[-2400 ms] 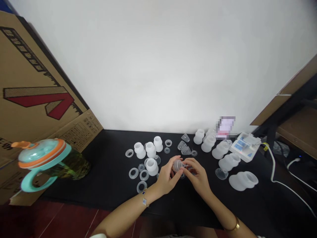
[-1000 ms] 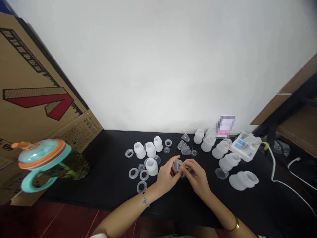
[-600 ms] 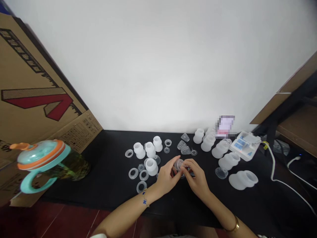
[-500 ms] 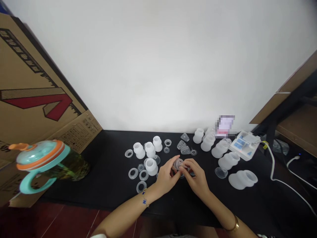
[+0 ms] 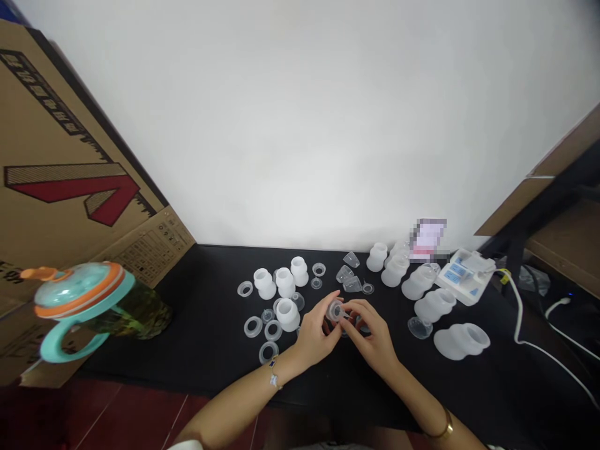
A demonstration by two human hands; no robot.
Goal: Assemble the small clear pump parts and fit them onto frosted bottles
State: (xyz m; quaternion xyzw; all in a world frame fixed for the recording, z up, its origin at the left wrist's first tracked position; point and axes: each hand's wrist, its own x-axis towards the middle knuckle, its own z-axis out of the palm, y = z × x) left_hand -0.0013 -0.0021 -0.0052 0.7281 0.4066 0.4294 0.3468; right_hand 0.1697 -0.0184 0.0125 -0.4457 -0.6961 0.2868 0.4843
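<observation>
My left hand [image 5: 317,330] is closed around a small translucent ring-shaped cap [image 5: 334,310], holding it tilted above the black tabletop. My right hand [image 5: 373,334] pinches the cap's right side, where a thin clear part shows at the fingertips; its shape is partly hidden. Left of my hands stands a white bulb-shaped bottle [image 5: 287,314] with an open mouth. Loose rings, among them a translucent ring [image 5: 269,353], lie beside it. Just beyond my fingers are several clear cone-shaped cups [image 5: 352,284] and a small ring with a tab [image 5: 368,288].
More white bottles stand in a row at the right, the nearest bottle [image 5: 462,341] lying tilted. Behind them are a white box with blue labels [image 5: 462,275], a white cable [image 5: 518,312] and a blurred phone [image 5: 427,237]. A lidded drink bottle [image 5: 84,294] and a cardboard carton [image 5: 70,156] are at the left.
The cap has turned slightly in my fingers, so its round face shows more toward the camera. Both hands stay in nearly the same place; the view has shifted slightly.
</observation>
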